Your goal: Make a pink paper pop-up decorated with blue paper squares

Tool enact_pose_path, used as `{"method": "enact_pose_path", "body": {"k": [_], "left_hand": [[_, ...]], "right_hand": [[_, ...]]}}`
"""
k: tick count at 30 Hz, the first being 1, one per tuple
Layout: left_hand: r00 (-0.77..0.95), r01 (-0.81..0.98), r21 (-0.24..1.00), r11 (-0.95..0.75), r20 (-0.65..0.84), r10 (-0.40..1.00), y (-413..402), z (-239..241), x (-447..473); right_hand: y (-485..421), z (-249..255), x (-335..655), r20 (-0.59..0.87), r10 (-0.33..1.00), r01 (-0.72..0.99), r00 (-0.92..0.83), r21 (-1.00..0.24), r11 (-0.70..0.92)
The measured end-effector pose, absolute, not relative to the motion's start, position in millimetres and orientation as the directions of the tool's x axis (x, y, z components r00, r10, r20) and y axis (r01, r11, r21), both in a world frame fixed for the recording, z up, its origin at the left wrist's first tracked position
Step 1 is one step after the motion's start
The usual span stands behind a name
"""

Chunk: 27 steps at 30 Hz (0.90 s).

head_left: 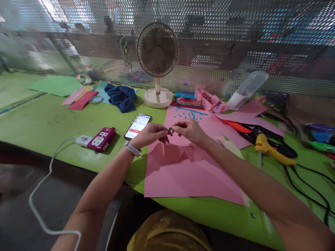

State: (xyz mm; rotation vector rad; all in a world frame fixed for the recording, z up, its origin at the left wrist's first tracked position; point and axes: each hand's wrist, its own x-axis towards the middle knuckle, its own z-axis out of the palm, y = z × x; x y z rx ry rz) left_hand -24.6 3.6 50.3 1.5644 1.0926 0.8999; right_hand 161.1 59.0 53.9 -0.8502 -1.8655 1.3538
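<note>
Above the pink paper sheet (167,181), both of my hands meet with their fingertips close together. A tiny blue paper dot (170,129) shows between them. My left hand (153,134), with a pale watch on its wrist, is closed in a pinch at the dot's left side. From the right, my right hand (190,130) pinches at the same dot; its other fingers are curled. Just beneath the hands stands a folded pink paper piece (172,152). Several loose blue dots (192,114) are scattered on the pink paper beyond my hands.
A phone (136,126) and a purple power adapter (103,138) lie left. Behind stand a fan (158,97) and a blue cloth (121,97). On the right are a yellow glue gun (272,150), a red cutter (237,126), dotted pink strips (210,101) and a clear bottle (247,89).
</note>
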Motion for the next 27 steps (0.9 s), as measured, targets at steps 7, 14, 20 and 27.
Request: {"method": "enact_pose_path", "body": {"k": [7,14,20,27], "left_hand": [[0.279,0.164,0.985,-0.058,0.010,0.960,1.3,54.4,-24.6],[0.259,0.146,0.987,-0.063,0.023,0.966,1.8,52.7,-24.0],[0.258,0.144,0.986,-0.084,0.045,0.965,1.8,51.8,-23.4],[0.261,0.152,0.982,-0.112,0.070,0.963,1.3,52.3,-22.2]], "right_hand": [[53.6,54.7,161.0,0.225,0.825,0.165,-0.519,-0.920,0.355],[51.6,54.0,160.7,0.237,0.828,0.138,-0.509,-0.926,0.351],[49.0,52.8,160.2,0.239,0.835,0.111,-0.495,-0.936,0.334],[43.8,53.8,160.0,0.223,0.845,0.119,-0.486,-0.941,0.318]]}}
